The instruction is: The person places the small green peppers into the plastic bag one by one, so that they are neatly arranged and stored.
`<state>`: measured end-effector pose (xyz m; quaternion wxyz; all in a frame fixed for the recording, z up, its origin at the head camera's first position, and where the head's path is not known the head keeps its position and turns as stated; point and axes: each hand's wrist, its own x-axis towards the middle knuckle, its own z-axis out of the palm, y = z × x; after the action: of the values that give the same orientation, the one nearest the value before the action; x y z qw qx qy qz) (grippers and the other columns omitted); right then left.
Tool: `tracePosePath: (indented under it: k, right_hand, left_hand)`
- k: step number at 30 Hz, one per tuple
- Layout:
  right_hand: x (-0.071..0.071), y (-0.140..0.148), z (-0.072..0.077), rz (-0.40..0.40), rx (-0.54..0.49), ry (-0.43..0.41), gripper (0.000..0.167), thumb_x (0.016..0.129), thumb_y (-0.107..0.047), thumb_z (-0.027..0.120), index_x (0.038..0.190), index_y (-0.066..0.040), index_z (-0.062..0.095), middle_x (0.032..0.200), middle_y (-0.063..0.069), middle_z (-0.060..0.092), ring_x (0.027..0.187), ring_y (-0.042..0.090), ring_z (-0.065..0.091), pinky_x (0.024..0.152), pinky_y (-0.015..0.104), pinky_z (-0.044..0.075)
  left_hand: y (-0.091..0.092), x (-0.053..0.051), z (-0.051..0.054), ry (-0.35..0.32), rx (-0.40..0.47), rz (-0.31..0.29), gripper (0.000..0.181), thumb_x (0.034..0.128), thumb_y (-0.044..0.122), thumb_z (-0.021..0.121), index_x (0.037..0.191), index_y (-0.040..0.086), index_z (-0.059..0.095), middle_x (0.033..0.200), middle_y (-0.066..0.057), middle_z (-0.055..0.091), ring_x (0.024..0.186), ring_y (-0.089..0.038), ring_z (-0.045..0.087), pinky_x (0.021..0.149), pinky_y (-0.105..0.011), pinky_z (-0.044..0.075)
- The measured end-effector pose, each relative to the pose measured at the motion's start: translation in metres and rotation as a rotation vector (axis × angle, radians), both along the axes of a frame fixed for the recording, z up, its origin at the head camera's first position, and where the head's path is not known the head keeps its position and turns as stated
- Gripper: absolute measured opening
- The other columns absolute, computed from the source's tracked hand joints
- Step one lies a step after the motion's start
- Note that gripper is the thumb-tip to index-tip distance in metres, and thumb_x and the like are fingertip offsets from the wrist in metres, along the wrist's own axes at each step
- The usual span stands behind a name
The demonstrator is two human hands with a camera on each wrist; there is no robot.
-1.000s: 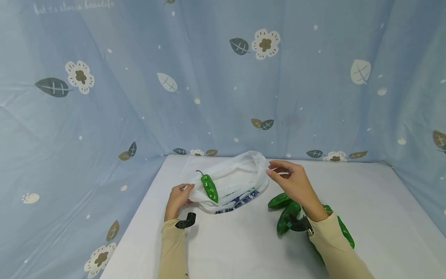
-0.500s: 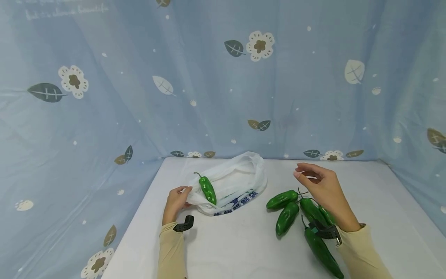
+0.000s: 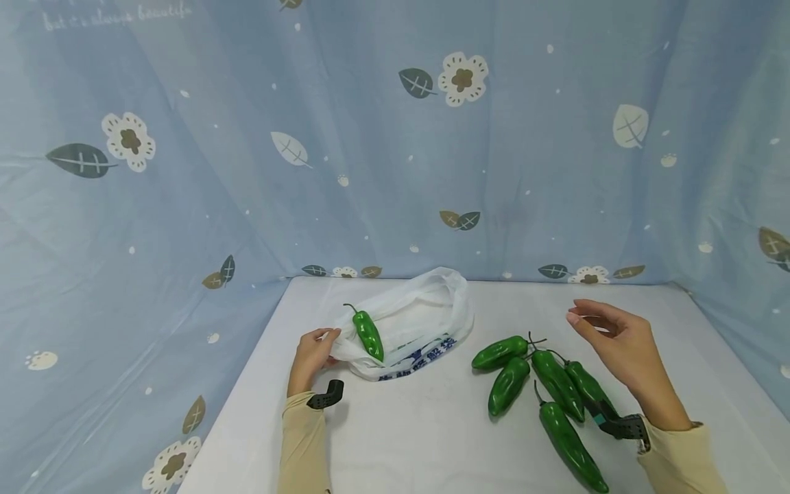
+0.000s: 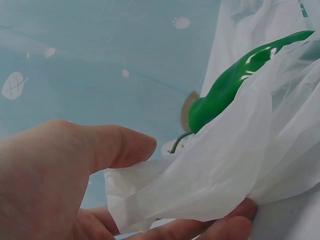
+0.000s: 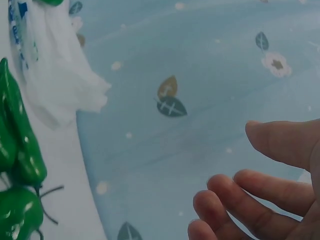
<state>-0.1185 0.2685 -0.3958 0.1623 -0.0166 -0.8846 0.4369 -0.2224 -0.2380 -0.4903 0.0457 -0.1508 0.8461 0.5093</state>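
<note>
Bag (image 3: 459, 302) of thin white plastic lies near the back edge of the table (image 3: 420, 432), its mouth spread in a loose oval and its blue print (image 3: 426, 353) on the near side. The left hand (image 3: 313, 355) pinches the bag's left end, thumb above and fingers beneath, as the left wrist view shows; that hold probably steadies the light film and keeps the mouth from sagging. Just beside the hand, one pepper (image 3: 368, 335) rests against the plastic at the left side of the mouth, stem pointing away. A fold hides part of it from the left wrist, so I cannot tell how much of it lies inside the rim; the film likely cradles it there.

To the right, apart from the bag, five peppers (image 3: 558, 385) lie on the table. Four bunch with their stems close together, and one lies nearer the person; side by side, they seem placed within easy reach of the right hand (image 3: 623, 341). That hand hangs above the table to the right of them, holding nothing, thumb well away from its loosely curved fingers. Its raised posture appears to keep it clear of the peppers. Behind the table hangs a blue cloth (image 3: 395, 137).
</note>
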Motion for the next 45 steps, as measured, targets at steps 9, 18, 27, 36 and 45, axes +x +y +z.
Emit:
tracePosePath:
  k: [9, 18, 27, 36, 45]
  right_hand:
    - [0.011, 0.020, -0.015, -0.072, -0.021, -0.074, 0.055, 0.100, -0.038, 0.068, 0.140, 0.000, 0.062, 0.100, -0.047, 0.051, 0.090, -0.027, 0.051, 0.068, 0.006, 0.046]
    - [0.018, 0.035, -0.034, -0.155, 0.044, -0.177, 0.059, 0.101, -0.044, 0.065, 0.140, 0.001, 0.061, 0.123, 0.011, 0.072, 0.086, -0.028, 0.039, 0.064, 0.013, 0.042]
    - [0.022, 0.047, -0.052, -0.154, 0.062, -0.274, 0.064, 0.102, -0.044, 0.062, 0.141, 0.007, 0.058, 0.137, 0.036, 0.060, 0.090, -0.004, 0.061, 0.064, 0.022, 0.047]
    - [0.027, 0.054, -0.072, -0.138, 0.055, -0.397, 0.071, 0.102, -0.049, 0.060, 0.143, 0.009, 0.054, 0.140, 0.037, 0.057, 0.113, 0.048, 0.064, 0.066, 0.028, 0.052]
    - [0.027, 0.058, -0.089, -0.089, 0.069, -0.427, 0.074, 0.102, -0.050, 0.059, 0.141, 0.012, 0.053, 0.139, 0.038, 0.057, 0.118, 0.054, 0.062, 0.072, 0.042, 0.060]
  left_hand:
    - [-0.001, 0.000, 0.000, 0.011, 0.005, 0.009, 0.055, 0.1008, 0.042, 0.059, 0.139, 0.002, 0.062, 0.122, -0.024, 0.068, 0.065, -0.012, 0.067, 0.063, -0.023, 0.055]
    - [0.000, 0.001, 0.002, 0.010, 0.001, 0.003, 0.054, 0.1017, 0.042, 0.058, 0.140, 0.003, 0.062, 0.122, -0.022, 0.067, 0.065, -0.012, 0.067, 0.064, -0.023, 0.054]
    - [0.000, 0.001, 0.002, 0.003, 0.001, -0.001, 0.056, 0.1018, 0.041, 0.058, 0.141, 0.001, 0.060, 0.120, -0.022, 0.070, 0.064, -0.011, 0.066, 0.063, -0.023, 0.054]
    - [-0.001, 0.003, -0.002, -0.015, -0.013, -0.003, 0.057, 0.1025, 0.040, 0.057, 0.144, 0.000, 0.057, 0.134, -0.027, 0.064, 0.064, -0.011, 0.066, 0.063, -0.022, 0.053]
    - [-0.001, 0.003, 0.000, -0.001, 0.004, -0.001, 0.057, 0.1021, 0.042, 0.057, 0.143, 0.002, 0.059, 0.130, -0.026, 0.066, 0.065, -0.013, 0.067, 0.065, -0.024, 0.055]
